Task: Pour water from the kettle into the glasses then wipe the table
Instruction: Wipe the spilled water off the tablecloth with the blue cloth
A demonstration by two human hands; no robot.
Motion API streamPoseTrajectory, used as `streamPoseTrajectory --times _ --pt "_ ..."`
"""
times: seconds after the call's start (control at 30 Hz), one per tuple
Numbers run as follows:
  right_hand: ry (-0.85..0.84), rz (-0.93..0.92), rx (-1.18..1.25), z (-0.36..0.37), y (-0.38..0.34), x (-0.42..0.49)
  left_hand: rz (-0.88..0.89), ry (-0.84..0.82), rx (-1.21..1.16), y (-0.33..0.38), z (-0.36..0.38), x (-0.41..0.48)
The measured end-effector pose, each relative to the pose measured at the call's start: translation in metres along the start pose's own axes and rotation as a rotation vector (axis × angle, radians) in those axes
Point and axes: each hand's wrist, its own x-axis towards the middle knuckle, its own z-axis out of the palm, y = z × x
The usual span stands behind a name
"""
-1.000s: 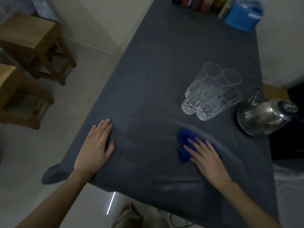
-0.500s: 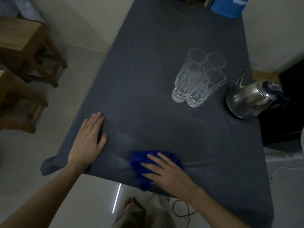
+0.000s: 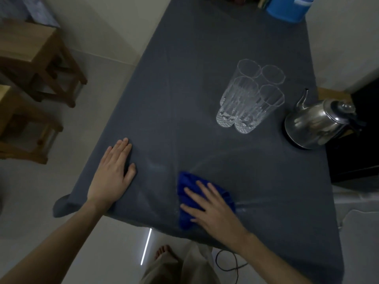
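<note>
Several tall clear glasses [image 3: 251,97] stand bunched together on the dark grey table [image 3: 194,58], right of its middle. A shiny steel kettle [image 3: 315,124] sits at the right edge, spout pointing away from me. My right hand [image 3: 213,210] presses flat, fingers spread, on a crumpled blue cloth [image 3: 186,187] near the front edge. Wet streaks show on the surface around the cloth. My left hand [image 3: 112,177] lies flat and spread on the table's front left corner, holding nothing.
A blue plastic container [image 3: 287,7] stands at the far end of the table. Wooden stools [image 3: 41,60] stand on the pale floor to the left. A dark cabinet [image 3: 356,130] sits right of the kettle. A black cord [image 3: 227,261] lies on the floor by my foot.
My right hand swept the blue cloth from below the glasses leftward and toward the front edge, then slightly back right. My left hand stayed pressed on the corner.
</note>
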Motion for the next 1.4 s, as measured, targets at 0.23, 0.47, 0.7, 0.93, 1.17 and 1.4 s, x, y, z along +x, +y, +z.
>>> streamPoseTrajectory --times 0.23,0.47,0.7,0.93,1.17,1.4 --pt "-0.037 -0.218 -0.056 -0.002 0.0 0.005 -0.005 -0.009 -0.007 -0.002 0.001 -0.001" --pt "-0.107 0.379 0.014 -0.036 0.123 -0.073 -0.007 0.007 -0.012 -0.002 0.002 -0.001" --pt "0.067 0.432 -0.057 -0.012 0.075 0.008 0.001 -0.004 -0.01 0.0 0.0 0.0" --pt "-0.038 -0.169 -0.018 0.013 -0.054 0.072 0.014 -0.029 -0.022 -0.003 0.003 0.001" --pt "0.019 0.169 -0.094 -0.01 0.074 -0.052 0.011 -0.028 -0.035 -0.003 0.003 0.001" --pt "0.106 0.918 0.098 -0.027 0.13 -0.13 0.006 -0.022 -0.014 -0.002 0.0 0.001"
